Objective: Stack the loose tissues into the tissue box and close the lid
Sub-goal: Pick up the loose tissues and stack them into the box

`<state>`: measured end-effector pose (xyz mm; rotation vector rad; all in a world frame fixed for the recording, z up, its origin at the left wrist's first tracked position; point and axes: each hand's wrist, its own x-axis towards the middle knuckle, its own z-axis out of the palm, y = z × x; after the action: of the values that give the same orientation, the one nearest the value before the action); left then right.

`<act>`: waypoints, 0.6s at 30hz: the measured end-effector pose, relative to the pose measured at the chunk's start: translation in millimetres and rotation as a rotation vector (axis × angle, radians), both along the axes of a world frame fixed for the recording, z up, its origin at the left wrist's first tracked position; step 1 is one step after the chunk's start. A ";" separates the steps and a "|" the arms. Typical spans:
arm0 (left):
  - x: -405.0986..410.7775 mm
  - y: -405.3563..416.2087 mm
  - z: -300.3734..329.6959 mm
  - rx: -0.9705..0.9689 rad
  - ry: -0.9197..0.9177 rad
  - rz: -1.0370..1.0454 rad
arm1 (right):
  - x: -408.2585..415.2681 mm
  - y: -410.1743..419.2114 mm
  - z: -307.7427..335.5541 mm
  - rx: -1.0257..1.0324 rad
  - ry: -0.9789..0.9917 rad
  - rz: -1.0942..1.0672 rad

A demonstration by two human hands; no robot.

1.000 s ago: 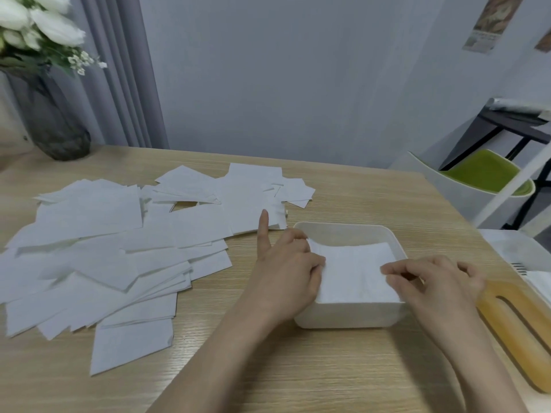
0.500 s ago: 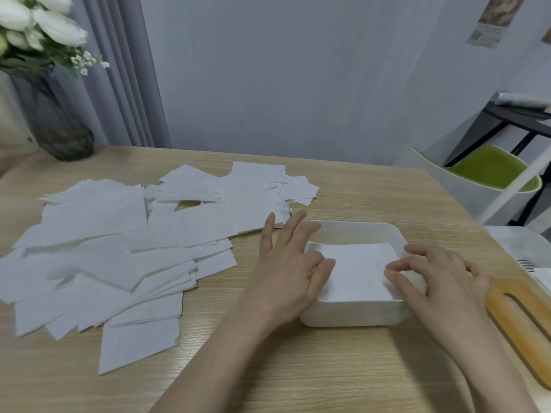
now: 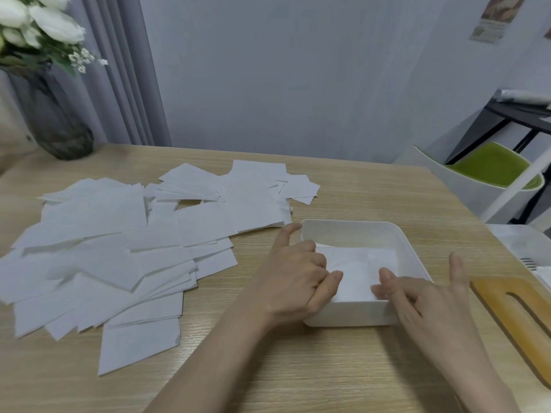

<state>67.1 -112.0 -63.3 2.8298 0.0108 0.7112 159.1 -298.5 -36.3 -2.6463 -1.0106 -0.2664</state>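
Nearest the camera, two bare forearms reach forward over the wooden worktop to a white tissue box with its top uncovered. Inside it lies one flat layer of white tissues, filling most of the base; how many sheets are stacked there cannot be told.

At the box's near left corner, the left hand has its fingers curled, knuckles up, fingertips pressing down on the left edge of the tissues in the box, while the thumb lies against the near left corner. The forefinger sticks out toward the box's far left corner. On the other side, the right hand is spread and relaxed, with two fingertips resting on the near right part of the same tissues and the other fingers splayed beyond the box's right wall. It grips nothing.

Just right of that hand, at the worktop's edge, lies one wooden lid with a long slot.

Left of the box, a scattered heap of loose tissues covers much of the worktop, overlapping, too many to count.

Farther back at the left corner stands one dark vase holding white flowers.
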 end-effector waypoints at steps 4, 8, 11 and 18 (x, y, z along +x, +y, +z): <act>1.6 0.5 3.5 0.027 0.032 -0.002 | 4.3 2.2 -3.1 0.039 0.005 -0.009; 0.4 -0.1 6.1 0.029 0.067 -0.007 | 11.7 4.1 -4.9 -0.017 0.017 -0.017; -0.9 -2.0 9.2 0.017 0.101 -0.006 | 15.1 4.1 -4.4 -0.078 0.024 -0.009; 1.1 -0.6 15.9 0.021 0.113 -0.051 | 21.4 2.3 -8.1 -0.157 0.130 -0.026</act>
<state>68.1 -112.7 -47.4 2.8750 -0.0502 0.5437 180.5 -296.2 -44.4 -2.7766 -0.9928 -0.0208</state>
